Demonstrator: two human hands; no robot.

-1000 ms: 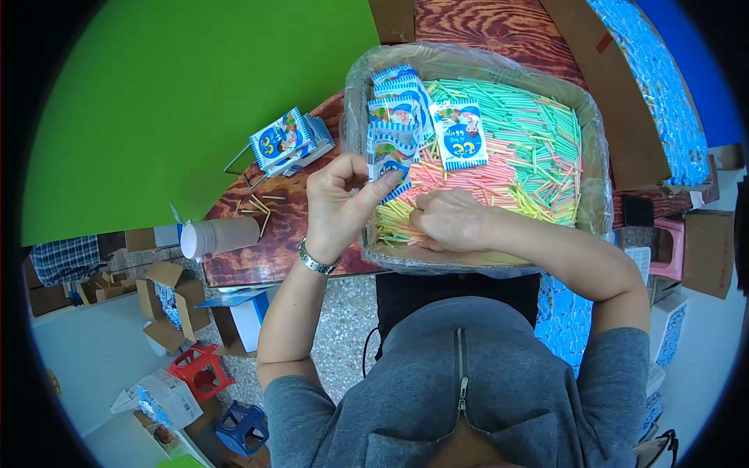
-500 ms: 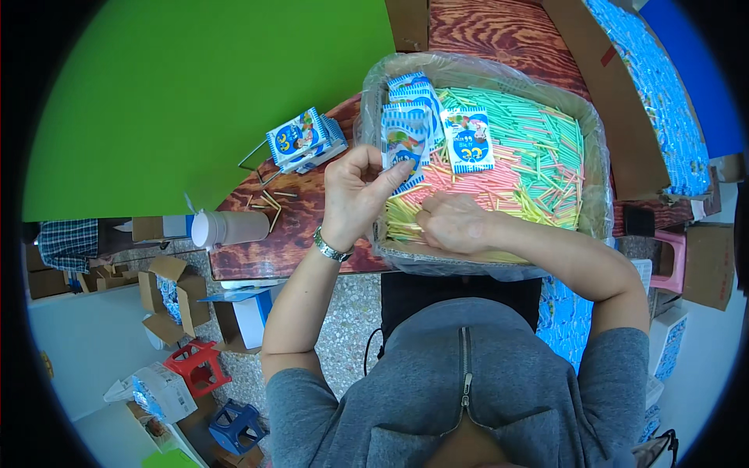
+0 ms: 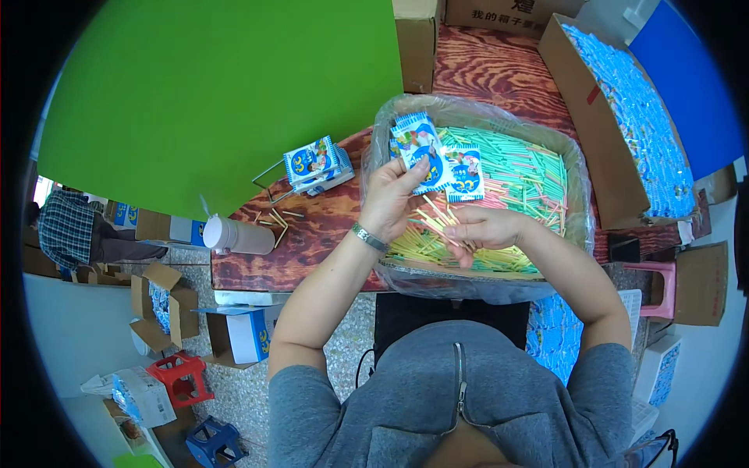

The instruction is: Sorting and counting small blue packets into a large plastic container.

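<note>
A plastic-lined box [image 3: 579, 204] of thin pastel sticks [image 3: 519, 160], green, pink and yellow, is in front of me. My left hand [image 3: 386, 201] pinches a blue-and-white printed packet [image 3: 421, 150] over the box's left side, thumb on its face. Just above the pile, my right hand [image 3: 488, 228] is closed around a small bunch of yellow and pink sticks [image 3: 434, 221], whose ends fan out toward the left hand. Another such packet [image 3: 466, 181] lies on the sticks beside the held one. Whatever is under the held packet is mostly hidden.
Left of the box, a packet stack [image 3: 312, 162] sits by a wire frame, near loose sticks [image 3: 279, 225] and a pale bottle [image 3: 240, 235]. A green board [image 3: 226, 93] borders the table's far left. At the far right stands a carton [image 3: 581, 109] full of blue packets.
My right hand has come up out of the pile with a bunch of sticks. The packet in my left hand now tilts differently, nearer the lying packet. The whole view has shifted slightly.
</note>
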